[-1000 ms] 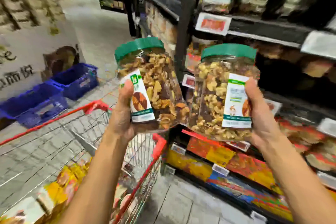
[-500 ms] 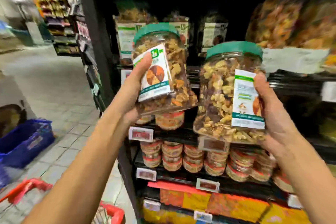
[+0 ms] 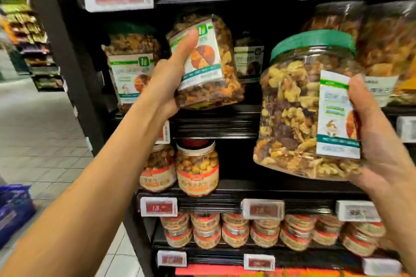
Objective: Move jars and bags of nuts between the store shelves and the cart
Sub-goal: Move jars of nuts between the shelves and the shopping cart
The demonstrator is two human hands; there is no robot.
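Left hand (image 3: pixel 166 78) grips a jar (image 3: pixel 207 63) tilted over the shelf (image 3: pixel 216 119); level its base before sliding in. Right hand (image 3: pixel 380 141) clasps the second jar (image 3: pixel 299 119), seemingly just outside the shelf.

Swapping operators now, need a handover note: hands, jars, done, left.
Left hand: grips a mixed-nut jar, tilted, its base just above the front edge of the upper shelf, beside a matching jar already standing there.
Right hand: grips the green-lidded jar, held in front of the shelving, clear of any shelf.
Done: both jars are up at the shelves; cart not in view.
Left: probably set the left jar down in the gap and release, then place the right jar. Neither is shelved yet. Frame is motion-blurred, so confirm both grips first.
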